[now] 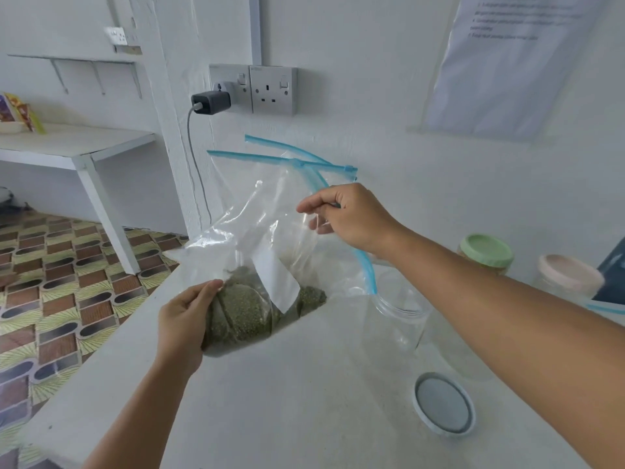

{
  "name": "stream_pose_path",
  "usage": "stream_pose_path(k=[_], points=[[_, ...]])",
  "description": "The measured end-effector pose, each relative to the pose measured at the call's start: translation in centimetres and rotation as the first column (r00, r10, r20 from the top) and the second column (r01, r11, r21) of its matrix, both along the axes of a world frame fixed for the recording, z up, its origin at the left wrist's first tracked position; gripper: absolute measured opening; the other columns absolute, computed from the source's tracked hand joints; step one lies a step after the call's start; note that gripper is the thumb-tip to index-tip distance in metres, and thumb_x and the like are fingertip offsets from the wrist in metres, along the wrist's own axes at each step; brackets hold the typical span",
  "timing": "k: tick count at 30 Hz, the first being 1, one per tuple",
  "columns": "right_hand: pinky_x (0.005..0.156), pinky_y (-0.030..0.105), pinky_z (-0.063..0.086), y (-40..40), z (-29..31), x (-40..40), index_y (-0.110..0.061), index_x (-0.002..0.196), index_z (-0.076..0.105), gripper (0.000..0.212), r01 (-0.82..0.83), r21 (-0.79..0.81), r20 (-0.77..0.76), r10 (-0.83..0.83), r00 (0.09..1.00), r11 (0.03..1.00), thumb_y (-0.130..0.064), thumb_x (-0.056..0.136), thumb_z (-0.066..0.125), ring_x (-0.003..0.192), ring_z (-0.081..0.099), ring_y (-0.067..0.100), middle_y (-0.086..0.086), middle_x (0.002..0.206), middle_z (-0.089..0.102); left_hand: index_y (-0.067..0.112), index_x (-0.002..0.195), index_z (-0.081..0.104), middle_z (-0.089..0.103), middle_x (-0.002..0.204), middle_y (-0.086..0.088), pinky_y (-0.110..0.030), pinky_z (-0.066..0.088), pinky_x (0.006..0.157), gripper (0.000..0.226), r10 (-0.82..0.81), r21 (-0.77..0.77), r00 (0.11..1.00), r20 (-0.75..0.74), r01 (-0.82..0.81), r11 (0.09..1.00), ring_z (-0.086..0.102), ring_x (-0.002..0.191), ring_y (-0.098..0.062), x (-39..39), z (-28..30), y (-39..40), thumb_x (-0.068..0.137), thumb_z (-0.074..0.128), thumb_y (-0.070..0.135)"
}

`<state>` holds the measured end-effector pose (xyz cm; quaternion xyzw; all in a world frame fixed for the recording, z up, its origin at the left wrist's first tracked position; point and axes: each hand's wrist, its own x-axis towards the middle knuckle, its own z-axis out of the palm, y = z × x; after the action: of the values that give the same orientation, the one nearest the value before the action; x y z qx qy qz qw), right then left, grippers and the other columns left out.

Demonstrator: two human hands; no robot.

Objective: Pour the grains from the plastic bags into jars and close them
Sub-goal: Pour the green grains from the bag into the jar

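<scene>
A clear zip bag point(267, 231) with a blue seal strip stands open above the white counter point(287, 401), its bottom full of green grains point(243, 313). My left hand point(184, 323) grips the bag's lower left corner around the grains. My right hand point(348, 216) pinches the bag's upper edge near the blue strip. An empty clear jar point(395, 319) stands just right of the bag, its mouth open. Its grey-blue lid point(443, 404) lies flat on the counter in front.
Two closed jars stand at the back right, one with a green lid point(487, 250), one with a pink lid point(568, 272). A plugged charger point(209, 102) and cable hang on the wall behind. The counter's left edge drops to a patterned floor point(61, 282).
</scene>
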<state>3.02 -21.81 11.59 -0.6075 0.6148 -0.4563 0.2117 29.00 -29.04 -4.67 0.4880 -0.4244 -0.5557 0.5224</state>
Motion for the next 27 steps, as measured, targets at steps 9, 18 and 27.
stream_pose_path(k=[9, 18, 27], points=[[0.079, 0.031, 0.063, 0.3, 5.2, -1.2, -0.012, 0.103, 0.081, 0.027, 0.033, -0.125, 0.124, -0.017, 0.992, 0.992, 0.000, 0.101, 0.057, 0.080, 0.076, 0.017, 0.005, 0.099, 0.075, 0.021, 0.087, 0.084, 0.074, 0.097, -0.012, -0.051, 0.060, 0.089, 0.011, -0.014, -0.120, 0.997, -0.069, 0.006, 0.993, 0.070, 0.088, -0.029, 0.1, 7.1, -0.4, 0.087, 0.082, 0.032], [0.082, 0.034, 0.064, 3.3, 4.2, -4.4, -0.010, 0.106, 0.080, 0.027, 0.135, -0.147, 0.218, -0.101, 0.971, 0.980, 0.001, 0.102, 0.056, 0.084, 0.076, 0.018, 0.007, 0.104, 0.075, 0.020, 0.083, 0.083, 0.079, 0.089, -0.006, -0.041, 0.061, 0.088, 0.018, -0.001, -0.226, 1.000, 0.014, 0.004, 0.974, 0.074, 0.086, -0.022, -2.8, 10.5, 0.2, 0.071, 0.094, 0.026], [0.085, 0.038, 0.064, 5.3, 2.4, -6.7, -0.012, 0.105, 0.080, 0.028, 0.213, -0.181, 0.334, -0.143, 0.932, 0.960, 0.000, 0.103, 0.056, 0.089, 0.076, 0.022, 0.008, 0.104, 0.076, 0.022, 0.081, 0.082, 0.074, 0.068, 0.009, -0.033, 0.059, 0.076, 0.019, 0.017, -0.250, 1.000, 0.005, -0.015, 0.968, 0.070, 0.072, -0.015, -4.8, 13.7, 0.2, 0.070, 0.095, 0.030]])
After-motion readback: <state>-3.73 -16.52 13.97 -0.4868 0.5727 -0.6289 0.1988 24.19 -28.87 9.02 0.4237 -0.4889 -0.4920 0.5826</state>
